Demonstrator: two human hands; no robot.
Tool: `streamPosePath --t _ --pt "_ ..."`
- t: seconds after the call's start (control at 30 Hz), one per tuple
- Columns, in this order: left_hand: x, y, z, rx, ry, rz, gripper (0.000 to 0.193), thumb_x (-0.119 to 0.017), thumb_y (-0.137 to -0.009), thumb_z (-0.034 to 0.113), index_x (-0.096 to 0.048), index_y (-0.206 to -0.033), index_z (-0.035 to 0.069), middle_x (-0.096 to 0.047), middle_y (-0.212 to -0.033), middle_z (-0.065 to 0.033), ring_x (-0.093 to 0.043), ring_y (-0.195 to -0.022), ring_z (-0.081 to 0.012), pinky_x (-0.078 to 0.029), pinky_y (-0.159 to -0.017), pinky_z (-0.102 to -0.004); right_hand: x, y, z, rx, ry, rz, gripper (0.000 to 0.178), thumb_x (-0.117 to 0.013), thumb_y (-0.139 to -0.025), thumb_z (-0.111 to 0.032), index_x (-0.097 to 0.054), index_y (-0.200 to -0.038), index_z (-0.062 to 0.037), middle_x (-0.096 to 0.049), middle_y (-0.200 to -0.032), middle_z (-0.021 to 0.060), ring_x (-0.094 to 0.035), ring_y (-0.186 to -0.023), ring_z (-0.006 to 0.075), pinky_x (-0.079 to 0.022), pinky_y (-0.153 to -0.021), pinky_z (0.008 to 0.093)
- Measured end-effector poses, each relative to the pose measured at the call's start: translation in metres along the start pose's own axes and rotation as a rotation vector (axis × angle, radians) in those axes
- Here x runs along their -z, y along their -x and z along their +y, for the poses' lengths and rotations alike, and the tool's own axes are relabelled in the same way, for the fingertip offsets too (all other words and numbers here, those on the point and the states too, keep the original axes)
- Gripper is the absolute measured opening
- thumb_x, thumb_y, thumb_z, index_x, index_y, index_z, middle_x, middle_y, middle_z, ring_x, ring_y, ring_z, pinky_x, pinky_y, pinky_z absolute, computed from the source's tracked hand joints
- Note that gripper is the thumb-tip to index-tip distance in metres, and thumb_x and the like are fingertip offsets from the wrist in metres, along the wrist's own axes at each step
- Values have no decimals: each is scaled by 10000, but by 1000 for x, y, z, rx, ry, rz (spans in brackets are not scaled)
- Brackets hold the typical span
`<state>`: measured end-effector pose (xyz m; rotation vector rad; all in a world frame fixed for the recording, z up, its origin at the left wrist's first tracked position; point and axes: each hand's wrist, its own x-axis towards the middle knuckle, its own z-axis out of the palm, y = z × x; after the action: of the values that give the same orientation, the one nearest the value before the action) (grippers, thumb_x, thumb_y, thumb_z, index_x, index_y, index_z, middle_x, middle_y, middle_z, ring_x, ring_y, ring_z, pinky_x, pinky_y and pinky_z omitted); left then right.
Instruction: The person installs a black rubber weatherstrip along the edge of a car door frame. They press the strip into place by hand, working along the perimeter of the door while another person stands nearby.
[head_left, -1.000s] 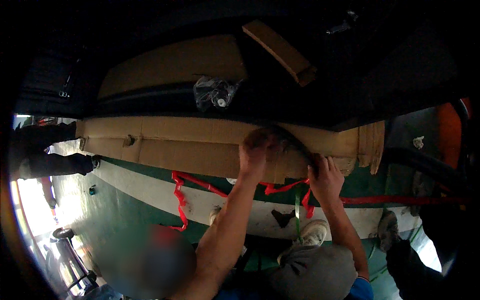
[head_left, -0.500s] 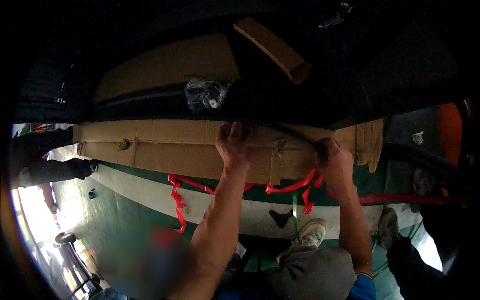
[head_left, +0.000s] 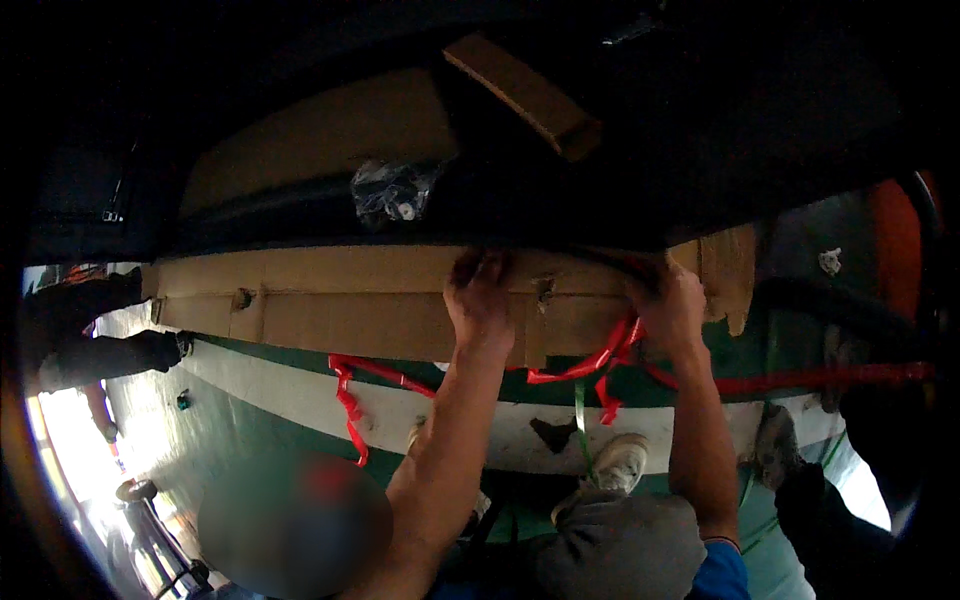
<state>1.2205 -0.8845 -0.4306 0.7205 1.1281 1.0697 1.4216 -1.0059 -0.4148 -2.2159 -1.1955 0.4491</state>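
A black flexible strip (head_left: pixel 612 260) runs along the lower edge of a dark opening and hangs slightly off it between my hands. My left hand (head_left: pixel 482 300) is closed at this edge, its fingers curled on the strip and partly lost in shadow. To the right, my right hand (head_left: pixel 672 308) grips the strip's loose stretch with bent fingers. Directly behind and below both hands lies a long flattened cardboard sheet (head_left: pixel 350 312), creased and torn in places.
Inside the opening are a clear plastic bag of small parts (head_left: pixel 392 192), a long cardboard piece (head_left: pixel 520 95) and a brown panel (head_left: pixel 320 140). Red tape (head_left: pixel 385 372) trails below the cardboard over the green and white floor. Other people's legs (head_left: pixel 110 362) show at left and right.
My left hand has shifted a little to the right along the edge. The right hand has risen slightly, and the strip between them hangs nearer the edge. The view has moved slightly.
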Motion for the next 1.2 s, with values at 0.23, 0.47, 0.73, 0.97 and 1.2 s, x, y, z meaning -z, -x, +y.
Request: streamPosePath --t 0.23,0.47,0.73,0.97,1.2 --pt "5 -3 -32 109 190 -174 223 -657 -867 153 -665 -1063 45 -654 -1053 -154 -627 -975 -304 -531 -854 -389 -4 -3 5 -44 -10 37 295 -734 -751 -207 -664 -1025 -120 -697 -908 168 -658 -854 395 -522 -706 479" --pt "-6 0 -35 -454 -621 -321 208 -696 -858 161 -666 -1024 39 -670 -1011 -155 -647 -935 -310 -537 -822 -394 1 -4 -4 -114 -31 64 299 -731 -749 -224 -670 -1015 -102 -698 -896 177 -660 -857 397 -522 -717 484" --pt "-18 3 -26 127 3 -210 243 -623 -907 117 -589 -1135 41 -629 -1127 -134 -627 -1052 -295 -551 -898 -411 5 -4 -6 -216 5 12 297 -731 -753 -227 -681 -1015 -95 -695 -905 192 -658 -865 411 -522 -738 496" --pt "-25 12 -9 287 249 -125 162 -533 -939 72 -535 -1090 13 -596 -1080 -156 -621 -1023 -292 -569 -877 -413 7 -6 -11 -249 55 -35 332 -725 -748 -262 -713 -1044 -113 -701 -895 179 -674 -876 368 -531 -754 449" --pt "13 -9 -51 -124 -213 -326 255 -682 -879 184 -625 -1094 59 -635 -1102 -114 -607 -1051 -288 -513 -928 -456 5 -8 -6 -210 50 -81 338 -711 -759 -263 -726 -1073 -139 -696 -906 193 -674 -867 369 -532 -752 451"
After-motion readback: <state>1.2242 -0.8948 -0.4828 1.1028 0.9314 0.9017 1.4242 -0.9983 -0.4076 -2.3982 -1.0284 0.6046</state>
